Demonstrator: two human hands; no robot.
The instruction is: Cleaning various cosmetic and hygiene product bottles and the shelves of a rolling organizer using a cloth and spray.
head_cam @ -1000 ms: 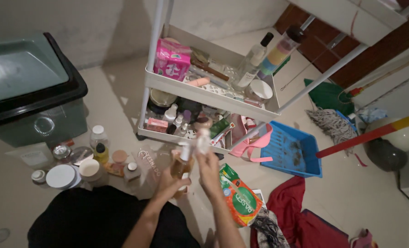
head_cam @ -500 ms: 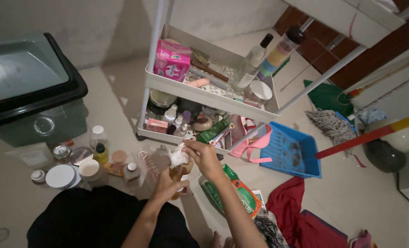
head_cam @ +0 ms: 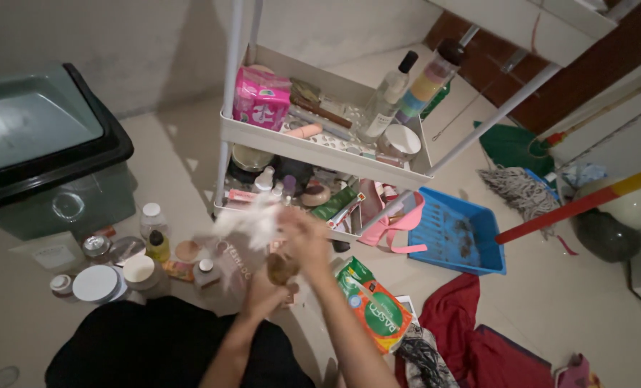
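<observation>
Lower centre of frame: left hand (head_cam: 263, 291) wrapped around an amber bottle (head_cam: 282, 267), fingers closed on its body. Right hand (head_cam: 304, 233) just above, blurred, pinching a white cloth (head_cam: 252, 219) against the bottle's top; exact finger closure cannot be told. Green and orange pouch (head_cam: 374, 310) on the floor to the right. Jars and small bottles (head_cam: 151, 248) at left. Beyond, a white tiered cart (head_cam: 320, 147). Blue tray (head_cam: 455, 233) at right.
</observation>
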